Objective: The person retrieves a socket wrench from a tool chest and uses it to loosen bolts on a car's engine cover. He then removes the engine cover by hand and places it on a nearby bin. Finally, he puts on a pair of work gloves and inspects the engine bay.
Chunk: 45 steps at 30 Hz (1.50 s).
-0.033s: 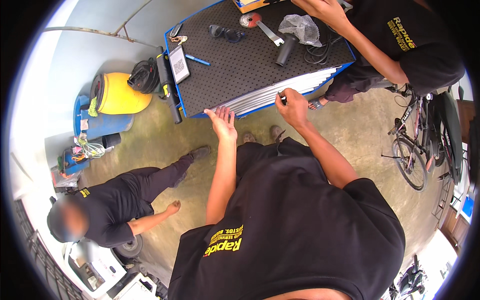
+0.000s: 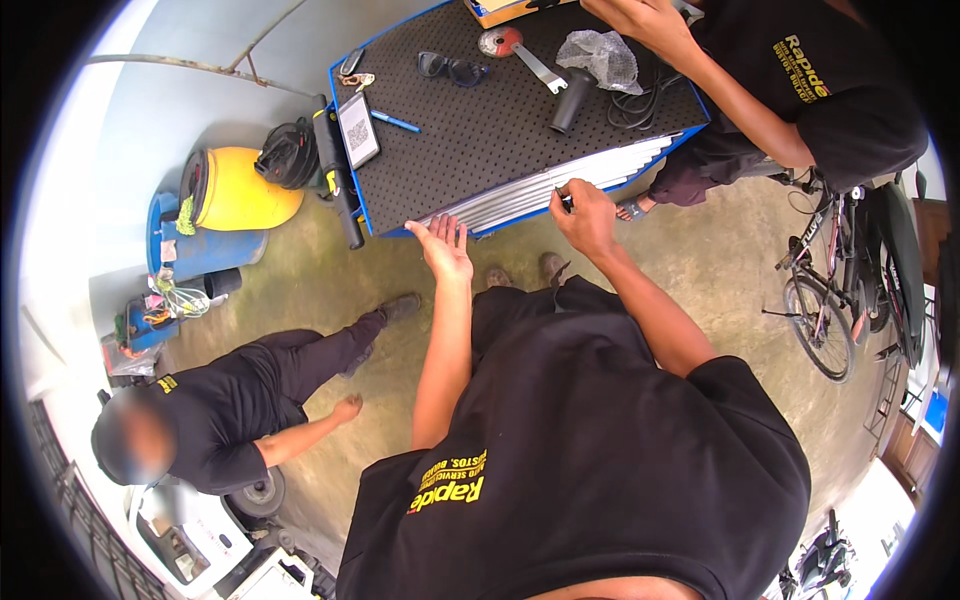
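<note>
Head view shows the left hand (image 2: 446, 255) spread, palm up, by the cabinet's (image 2: 450, 150) near corner; the right hand (image 2: 590, 220) pinches a small dark thing (image 2: 567, 203) beside the drawers (image 2: 530, 192) — apparently a holding step — and moving it calls for a firm pinch.

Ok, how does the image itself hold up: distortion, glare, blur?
Head view: the fisheye bows the metal pipe at upper left, with black around the rim; the left-hand wall is bright, nearly washed out; a co-worker's head is blurred; the person's left hand and right hand look reasonably sharp.
</note>
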Available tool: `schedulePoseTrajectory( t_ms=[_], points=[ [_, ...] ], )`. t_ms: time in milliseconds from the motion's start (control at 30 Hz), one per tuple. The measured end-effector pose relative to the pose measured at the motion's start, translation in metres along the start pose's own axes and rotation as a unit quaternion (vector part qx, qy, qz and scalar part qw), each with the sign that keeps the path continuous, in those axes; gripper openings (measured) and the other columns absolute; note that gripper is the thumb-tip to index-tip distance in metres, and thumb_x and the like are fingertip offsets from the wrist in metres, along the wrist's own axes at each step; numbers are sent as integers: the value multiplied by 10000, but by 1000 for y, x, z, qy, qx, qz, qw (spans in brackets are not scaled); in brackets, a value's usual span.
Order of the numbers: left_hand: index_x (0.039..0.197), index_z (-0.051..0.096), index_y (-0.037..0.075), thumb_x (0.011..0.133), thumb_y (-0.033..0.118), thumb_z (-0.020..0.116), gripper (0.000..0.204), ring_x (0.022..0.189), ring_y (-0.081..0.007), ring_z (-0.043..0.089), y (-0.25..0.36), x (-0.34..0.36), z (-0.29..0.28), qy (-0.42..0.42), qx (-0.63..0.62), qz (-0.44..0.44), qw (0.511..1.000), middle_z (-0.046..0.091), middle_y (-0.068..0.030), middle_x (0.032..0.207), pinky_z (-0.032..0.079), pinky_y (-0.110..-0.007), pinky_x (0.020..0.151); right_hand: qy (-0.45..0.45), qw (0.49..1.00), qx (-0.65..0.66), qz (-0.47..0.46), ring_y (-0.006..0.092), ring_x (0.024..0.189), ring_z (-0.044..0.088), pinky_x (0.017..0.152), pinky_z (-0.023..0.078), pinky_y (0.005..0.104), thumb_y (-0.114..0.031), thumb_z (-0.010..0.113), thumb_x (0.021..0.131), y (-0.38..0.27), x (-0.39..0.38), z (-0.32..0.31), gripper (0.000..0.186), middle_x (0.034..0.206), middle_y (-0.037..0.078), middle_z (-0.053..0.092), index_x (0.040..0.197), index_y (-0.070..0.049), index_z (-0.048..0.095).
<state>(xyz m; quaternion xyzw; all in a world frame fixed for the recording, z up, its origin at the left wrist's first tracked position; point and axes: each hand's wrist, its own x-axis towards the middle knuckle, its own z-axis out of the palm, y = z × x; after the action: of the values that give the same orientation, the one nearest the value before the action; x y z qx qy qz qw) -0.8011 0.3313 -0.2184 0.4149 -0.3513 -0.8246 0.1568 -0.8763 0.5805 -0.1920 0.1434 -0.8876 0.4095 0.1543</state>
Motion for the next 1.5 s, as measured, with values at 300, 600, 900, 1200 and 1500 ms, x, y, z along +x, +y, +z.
schedulePoseTrajectory(
  t_ms=[300,600,900,1200,1500],
  points=[
    [1595,193,-72,897,800,522,1165,1492,-304,379,2,15,-17,-50,-25,-1,998,343,-211,1617,349,-439,1233,18,999,-45,-11,327,735,653,682,508,466,-181,733,887,-3,9,21,171,792,103,664,836,-77,608],
    [1585,263,-47,894,757,580,1106,1481,-256,399,6,19,-30,-111,-78,-35,990,384,-134,1615,350,-429,1229,-41,839,347,418,283,727,641,675,513,422,-345,563,1049,-10,7,52,316,789,87,647,863,-92,599],
    [1447,451,61,834,758,665,952,1334,-191,488,1,34,-46,-99,-67,-56,991,492,-16,1435,380,-432,1144,-26,748,447,490,125,605,441,575,376,292,-332,466,1110,-56,-1,20,368,695,8,505,853,-85,557],
    [1161,588,122,812,797,671,764,921,-131,478,-6,43,-46,-50,-17,-71,996,557,18,1090,440,-365,896,-101,966,197,134,272,850,698,769,534,376,-422,555,1063,-101,113,42,474,935,180,705,1098,32,686],
    [1149,608,124,924,642,686,570,828,-107,515,-28,-19,-86,-18,20,-43,999,591,16,1005,472,-322,806,48,980,-176,81,353,1103,623,943,487,468,-174,639,983,52,-4,-75,176,1119,130,675,1108,-71,708]
  ],
)
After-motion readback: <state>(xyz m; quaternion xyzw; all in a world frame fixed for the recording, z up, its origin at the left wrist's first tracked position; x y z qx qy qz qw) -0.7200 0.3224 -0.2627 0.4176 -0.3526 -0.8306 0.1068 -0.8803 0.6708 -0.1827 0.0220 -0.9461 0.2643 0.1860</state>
